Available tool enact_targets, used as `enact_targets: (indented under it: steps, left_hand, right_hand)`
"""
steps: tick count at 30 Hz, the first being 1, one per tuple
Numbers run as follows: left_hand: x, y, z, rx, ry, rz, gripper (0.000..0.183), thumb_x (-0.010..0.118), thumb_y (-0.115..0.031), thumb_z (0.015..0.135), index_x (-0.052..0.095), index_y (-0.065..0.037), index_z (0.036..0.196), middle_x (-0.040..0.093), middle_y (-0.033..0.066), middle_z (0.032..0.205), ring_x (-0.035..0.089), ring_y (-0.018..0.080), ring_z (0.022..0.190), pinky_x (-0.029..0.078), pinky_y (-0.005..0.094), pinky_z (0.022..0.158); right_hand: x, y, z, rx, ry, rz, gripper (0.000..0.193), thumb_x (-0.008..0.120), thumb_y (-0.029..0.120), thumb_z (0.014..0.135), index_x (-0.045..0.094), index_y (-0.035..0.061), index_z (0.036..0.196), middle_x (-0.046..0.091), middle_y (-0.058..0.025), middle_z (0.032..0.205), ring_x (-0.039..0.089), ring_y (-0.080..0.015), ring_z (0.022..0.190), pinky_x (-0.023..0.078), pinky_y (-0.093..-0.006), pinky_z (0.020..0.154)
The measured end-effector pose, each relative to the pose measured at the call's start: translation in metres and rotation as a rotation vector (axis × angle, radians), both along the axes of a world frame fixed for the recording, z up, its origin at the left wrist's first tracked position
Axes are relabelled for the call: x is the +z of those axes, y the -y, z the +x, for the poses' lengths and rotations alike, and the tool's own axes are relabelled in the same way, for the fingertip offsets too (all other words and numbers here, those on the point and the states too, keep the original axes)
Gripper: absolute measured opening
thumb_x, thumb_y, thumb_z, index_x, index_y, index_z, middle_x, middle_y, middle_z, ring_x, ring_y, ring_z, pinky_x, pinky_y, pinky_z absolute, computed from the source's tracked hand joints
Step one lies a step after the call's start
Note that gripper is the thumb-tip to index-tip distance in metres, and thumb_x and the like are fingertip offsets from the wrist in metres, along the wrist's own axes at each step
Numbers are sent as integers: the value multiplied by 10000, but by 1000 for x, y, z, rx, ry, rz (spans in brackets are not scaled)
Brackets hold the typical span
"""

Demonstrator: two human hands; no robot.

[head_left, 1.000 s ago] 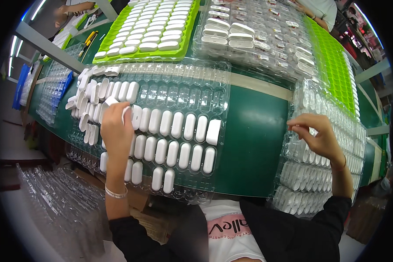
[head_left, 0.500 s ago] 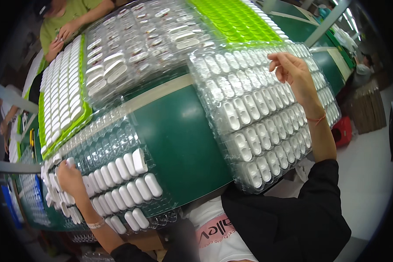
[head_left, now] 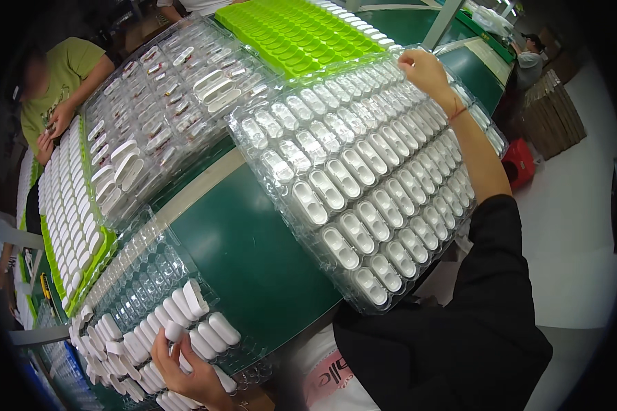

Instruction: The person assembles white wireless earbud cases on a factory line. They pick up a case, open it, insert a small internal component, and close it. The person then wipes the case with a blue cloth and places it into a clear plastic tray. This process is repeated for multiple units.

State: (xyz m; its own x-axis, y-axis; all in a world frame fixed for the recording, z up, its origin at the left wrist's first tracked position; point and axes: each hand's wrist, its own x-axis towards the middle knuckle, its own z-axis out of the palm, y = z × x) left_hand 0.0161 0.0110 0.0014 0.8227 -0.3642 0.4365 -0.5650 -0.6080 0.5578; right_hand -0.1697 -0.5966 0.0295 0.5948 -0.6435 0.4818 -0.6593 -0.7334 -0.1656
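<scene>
Between the thumb and fingers of my left hand (head_left: 188,373) is a small white oblong case (head_left: 175,332). That hand is over a clear plastic tray (head_left: 147,264) with rows of white oblong cases (head_left: 216,330) at the lower left. Farther off, my right hand (head_left: 428,74) has its fingers curled together at the far edge of a large clear blister tray (head_left: 243,154). Whatever they may pinch there is too small or hidden to make out. Rows of hollow white oblong shells (head_left: 346,179) fill this tray, and its far rows look covered by shiny clear plastic.
A bright green tray (head_left: 288,34) lies beyond the blister tray. Clear trays of small parts (head_left: 164,96) and a green-edged tray of white pieces (head_left: 72,226) stand far left, near a co-worker in a green shirt (head_left: 65,72). Loose white pieces (head_left: 99,349) pile up at left.
My left hand has come from the loose pile rightward and nearer, carrying the white case. My right hand has moved to the blister tray's far edge, its fingers closing. The view has turned.
</scene>
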Motion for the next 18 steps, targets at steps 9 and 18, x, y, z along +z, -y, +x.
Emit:
enact_targets:
  steps: [9, 18]
  left_hand:
    - [5, 17, 1, -31, 20, 19, 352, 620, 120, 812, 602, 41, 1154, 601, 153, 1087, 623, 250, 958, 581, 342, 742]
    - [1, 31, -22, 16, -67, -300, 343, 641, 93, 821, 580, 67, 1157, 597, 154, 1063, 622, 237, 943, 574, 317, 752]
  right_hand:
    - [-20, 81, 24, -194, -342, 33, 146, 651, 178, 733, 695, 53, 794, 686, -161, 818, 670, -331, 812, 526, -408, 727]
    - [-10, 73, 26, -9, -50, -9, 204, 658, 169, 778, 674, 1, 892, 681, -176, 838, 672, -313, 766, 530, -393, 713]
